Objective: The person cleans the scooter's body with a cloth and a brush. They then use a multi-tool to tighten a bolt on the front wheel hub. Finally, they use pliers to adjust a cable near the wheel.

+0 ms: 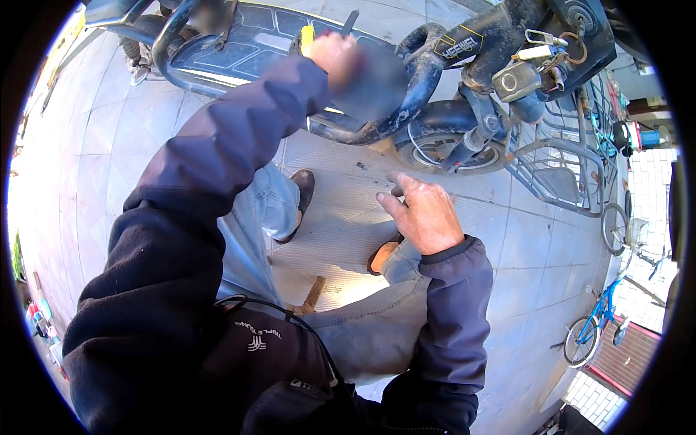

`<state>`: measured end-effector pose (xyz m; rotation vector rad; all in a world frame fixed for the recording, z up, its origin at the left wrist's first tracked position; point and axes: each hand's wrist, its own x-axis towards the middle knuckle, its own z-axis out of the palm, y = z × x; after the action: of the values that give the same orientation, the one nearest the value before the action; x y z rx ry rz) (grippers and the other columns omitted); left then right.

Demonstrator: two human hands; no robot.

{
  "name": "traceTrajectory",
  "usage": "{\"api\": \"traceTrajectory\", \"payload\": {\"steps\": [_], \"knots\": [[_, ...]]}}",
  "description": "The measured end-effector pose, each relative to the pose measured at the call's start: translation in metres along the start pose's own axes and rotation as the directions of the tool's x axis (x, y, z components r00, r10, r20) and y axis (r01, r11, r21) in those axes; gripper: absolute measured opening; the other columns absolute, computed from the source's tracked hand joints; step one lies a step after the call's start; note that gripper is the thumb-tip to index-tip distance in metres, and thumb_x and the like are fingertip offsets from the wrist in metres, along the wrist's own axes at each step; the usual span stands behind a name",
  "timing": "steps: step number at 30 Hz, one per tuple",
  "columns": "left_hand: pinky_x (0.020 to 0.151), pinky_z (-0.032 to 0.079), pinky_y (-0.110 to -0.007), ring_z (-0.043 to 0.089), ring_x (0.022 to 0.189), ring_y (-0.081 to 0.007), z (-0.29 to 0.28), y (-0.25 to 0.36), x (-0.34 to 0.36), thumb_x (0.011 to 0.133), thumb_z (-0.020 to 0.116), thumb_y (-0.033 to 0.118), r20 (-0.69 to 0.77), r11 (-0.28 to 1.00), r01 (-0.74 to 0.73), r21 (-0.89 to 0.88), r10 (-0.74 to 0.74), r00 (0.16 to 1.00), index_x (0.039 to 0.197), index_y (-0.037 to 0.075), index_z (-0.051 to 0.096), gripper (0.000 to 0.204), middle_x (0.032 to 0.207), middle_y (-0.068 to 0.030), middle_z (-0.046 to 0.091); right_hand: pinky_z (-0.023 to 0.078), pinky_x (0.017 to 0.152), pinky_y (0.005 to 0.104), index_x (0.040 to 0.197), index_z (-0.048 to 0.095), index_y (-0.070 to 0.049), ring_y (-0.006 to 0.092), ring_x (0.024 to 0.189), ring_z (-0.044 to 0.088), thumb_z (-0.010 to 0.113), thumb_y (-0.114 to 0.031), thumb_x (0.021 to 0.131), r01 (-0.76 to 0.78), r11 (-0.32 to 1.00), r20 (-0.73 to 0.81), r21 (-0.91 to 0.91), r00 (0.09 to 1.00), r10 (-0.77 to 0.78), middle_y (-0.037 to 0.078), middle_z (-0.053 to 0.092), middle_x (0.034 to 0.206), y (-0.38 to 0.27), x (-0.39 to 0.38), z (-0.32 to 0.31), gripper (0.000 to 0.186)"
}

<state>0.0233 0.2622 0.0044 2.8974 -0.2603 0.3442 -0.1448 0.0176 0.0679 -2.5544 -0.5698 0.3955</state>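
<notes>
The left hand [335,59] is over the foot board [235,61] of the scooter [425,94], beside a yellow thing [307,36]; I cannot tell if its fingers grip. The right hand [428,214] hangs loose, holding nothing. This looks like foot board work, needing a steady left hand next.

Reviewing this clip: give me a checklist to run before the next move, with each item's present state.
1. Right hand free: ok. It holds nothing visible, thumb apart from the fingers.
2. Left hand secure on the yellow-and-black item: cannot tell. They meet in view, but blur hides part of the hand.
3. Area beside the left hand readable: not ok. A blurred patch covers it.
4. Left shoe clear of the scooter frame: ok. Pavement shows between them.
5. Black cord clear of both hands: ok. It lies at the waist.
</notes>
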Motion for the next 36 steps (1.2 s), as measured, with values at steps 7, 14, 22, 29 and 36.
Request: {"api": "traceTrajectory", "payload": {"steps": [7, 14, 22, 29, 36], "knots": [[0.079, 0.054, -0.041, 0.067, 0.086, -0.0343, -0.017, 0.015, 0.014, 0.075, 0.06, 0.01, 0.08, 0.909, -0.064, -0.412, 0.106, 0.991, 0.105, 0.006, 0.065, 0.031, 0.092, -0.0195, 0.068, 0.051, 0.071, 0.043, 0.111, 0.062, 0.002, 0.0376, 0.079, 0.066, 0.066, -0.022, 0.084, 0.009, 1.0, 0.0, 0.027, 1.0, -0.009, 0.021, 0.068, 0.085, 0.0, 0.002, 0.001, 0.037], [0.078, 0.053, -0.043, 0.067, 0.091, -0.0342, -0.028, 0.002, 0.044, 0.076, 0.061, 0.014, 0.053, 0.995, -0.075, 0.062, 0.071, 0.996, 0.103, 0.014, 0.069, 0.028, 0.095, -0.0177, 0.069, 0.05, 0.07, 0.0469, 0.11, 0.063, 0.002, 0.0397, 0.078, 0.064, 0.067, -0.021, 0.082, -0.012, 0.998, -0.028, 0.059, 1.0, 0.014, 0.021, 0.066, 0.08, 0.005, -0.002, 0.0, 0.036], [0.083, 0.052, -0.041, 0.066, 0.092, -0.036, 0.01, 0.028, 0.048, 0.078, 0.06, 0.015, 0.116, 0.927, -0.137, -0.349, 0.188, 0.975, 0.104, 0.012, 0.068, 0.027, 0.097, -0.0189, 0.068, 0.051, 0.071, 0.0453, 0.11, 0.063, 0.002, 0.0392, 0.079, 0.065, 0.069, -0.021, 0.082, -0.039, 0.996, 0.019, 0.082, 0.999, 0.037, 0.02, 0.067, 0.082, 0.001, 0.0, 0.0, 0.036], [0.076, 0.052, -0.048, 0.066, 0.084, -0.039, -0.014, -0.003, 0.091, 0.074, 0.056, 0.009, -0.169, 0.982, -0.076, -0.174, 0.047, 0.985, 0.089, 0.003, 0.07, 0.022, 0.083, -0.0249, 0.066, 0.052, 0.07, 0.0448, 0.111, 0.063, 0.002, 0.0387, 0.079, 0.066, 0.07, -0.018, 0.081, 0.0, 0.997, -0.044, 0.082, 0.999, 0.004, 0.021, 0.068, 0.087, 0.002, -0.003, -0.001, 0.037], [0.088, 0.049, -0.044, 0.062, 0.103, -0.0373, 0.072, 0.008, 0.073, 0.077, 0.057, 0.009, 0.14, 0.974, -0.201, -0.102, 0.214, 0.967, 0.119, 0.011, 0.063, 0.042, 0.11, -0.0187, 0.065, 0.054, 0.065, 0.0364, 0.114, 0.063, 0.004, 0.0318, 0.072, 0.069, 0.069, -0.017, 0.084, 0.041, 0.998, -0.052, 0.047, 0.998, -0.039, 0.021, 0.069, 0.088, 0.002, -0.005, -0.001, 0.037]]}}
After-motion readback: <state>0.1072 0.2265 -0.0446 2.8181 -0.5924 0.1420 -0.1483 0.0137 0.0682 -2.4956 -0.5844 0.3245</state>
